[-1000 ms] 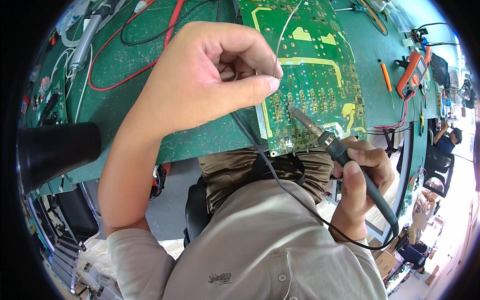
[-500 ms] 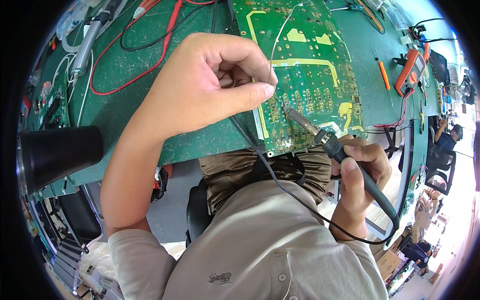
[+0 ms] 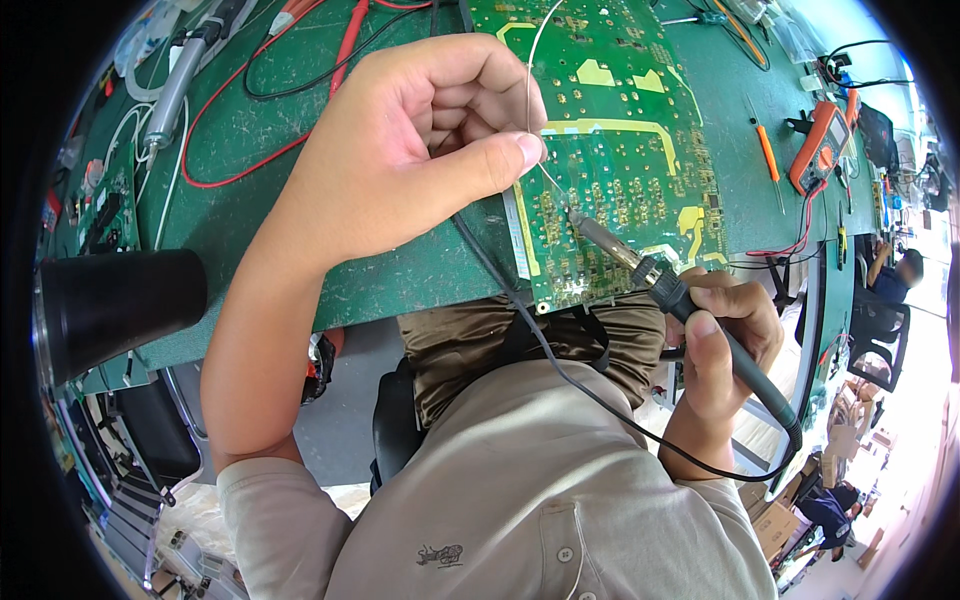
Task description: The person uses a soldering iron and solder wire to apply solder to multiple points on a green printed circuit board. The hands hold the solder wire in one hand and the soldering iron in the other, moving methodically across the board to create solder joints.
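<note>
- Since a second ago my view sits a bit closer and the iron (image 3: pixel 655 285) tip has crept up the board (image 3: pixel 610 150); now the tip rests on a row of pads near the board's middle, where the solder wire (image 3: pixel 532 90) comes down to meet it.
- Left hand (image 3: pixel 420 150): curled nearly closed, thumb and forefinger pinch the wire; wire end runs down to the joint, its other end loops up over the board and out of frame.
- Right hand (image 3: pixel 725 335): wrapped tight round the iron's black handle like a pen, cord (image 3: pixel 560 370) trailing across my lap.
- Board lies flat on the green mat (image 3: pixel 250 210), near edge overhanging the bench toward me.
- Risk, I judge: left fingertips sit close to the hot tip, a slip burns them.
- Risk: pads are tightly packed, too much wire fed bridges two neighbours.
- Risk: cord drags across my shirt, a snag could jerk the tip off the joint; dwelling too long could lift a pad.
- Surface: scuffed green mat, red leads (image 3: pixel 260 150) upper left, orange meter (image 3: pixel 822 145) and orange screwdriver (image 3: pixel 767 152) upper right, black cylinder (image 3: pixel 120 305) at left edge.
- Room: crowded workshop, another person seated at far right, boxes on floor lower right.
</note>
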Available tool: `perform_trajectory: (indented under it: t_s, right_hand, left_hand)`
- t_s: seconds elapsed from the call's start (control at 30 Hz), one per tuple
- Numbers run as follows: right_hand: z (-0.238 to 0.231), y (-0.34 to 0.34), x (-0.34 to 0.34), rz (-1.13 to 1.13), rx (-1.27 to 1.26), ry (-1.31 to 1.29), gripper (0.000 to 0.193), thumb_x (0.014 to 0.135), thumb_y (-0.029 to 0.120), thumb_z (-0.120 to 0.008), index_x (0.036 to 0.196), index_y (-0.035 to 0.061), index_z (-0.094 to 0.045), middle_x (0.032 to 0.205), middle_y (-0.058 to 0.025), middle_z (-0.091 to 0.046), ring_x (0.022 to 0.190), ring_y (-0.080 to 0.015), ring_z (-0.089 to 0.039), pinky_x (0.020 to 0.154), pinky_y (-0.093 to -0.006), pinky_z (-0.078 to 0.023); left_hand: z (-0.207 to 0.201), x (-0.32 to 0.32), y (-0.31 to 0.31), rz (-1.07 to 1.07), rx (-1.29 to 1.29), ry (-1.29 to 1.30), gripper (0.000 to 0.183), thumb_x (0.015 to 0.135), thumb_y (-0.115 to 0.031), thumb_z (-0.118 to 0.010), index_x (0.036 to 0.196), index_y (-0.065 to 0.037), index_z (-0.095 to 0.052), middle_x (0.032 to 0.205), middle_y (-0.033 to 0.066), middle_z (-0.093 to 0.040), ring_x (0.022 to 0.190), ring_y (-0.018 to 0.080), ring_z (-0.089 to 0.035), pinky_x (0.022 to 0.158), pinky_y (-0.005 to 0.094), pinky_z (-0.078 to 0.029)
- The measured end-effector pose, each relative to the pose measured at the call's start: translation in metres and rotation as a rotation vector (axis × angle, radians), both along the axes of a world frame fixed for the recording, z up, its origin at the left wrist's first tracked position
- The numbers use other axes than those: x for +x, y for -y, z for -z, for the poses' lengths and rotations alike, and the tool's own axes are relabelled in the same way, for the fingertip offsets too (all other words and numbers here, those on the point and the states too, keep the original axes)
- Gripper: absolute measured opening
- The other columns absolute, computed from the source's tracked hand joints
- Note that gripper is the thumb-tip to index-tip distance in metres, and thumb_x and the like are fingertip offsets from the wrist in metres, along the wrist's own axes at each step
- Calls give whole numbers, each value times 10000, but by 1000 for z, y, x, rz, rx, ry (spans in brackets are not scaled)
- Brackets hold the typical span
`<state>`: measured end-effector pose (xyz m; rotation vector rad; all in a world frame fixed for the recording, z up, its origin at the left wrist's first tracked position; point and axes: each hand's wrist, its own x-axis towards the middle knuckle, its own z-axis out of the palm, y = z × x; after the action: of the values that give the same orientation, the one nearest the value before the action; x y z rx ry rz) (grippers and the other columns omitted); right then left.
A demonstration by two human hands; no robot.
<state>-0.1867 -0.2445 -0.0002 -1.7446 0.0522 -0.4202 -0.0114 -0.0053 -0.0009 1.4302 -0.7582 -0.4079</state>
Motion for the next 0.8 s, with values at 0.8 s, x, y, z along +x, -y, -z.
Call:
perform_trajectory:
  t_s: [0.8]
  right_hand:
    - [3, 5, 0, -85, 58, 64, 184, 811, 87, -662, 861, -63, -566, 681, -145, -581, 614, -185, -531, 613, -322, -431]
  left_hand:
    - [-2, -3, -6, 79, 120, 21, 81, 861, -18, -696, 914, 26, -654, 881, 44, -655, 777, 77, -596, 679, 214, -475]
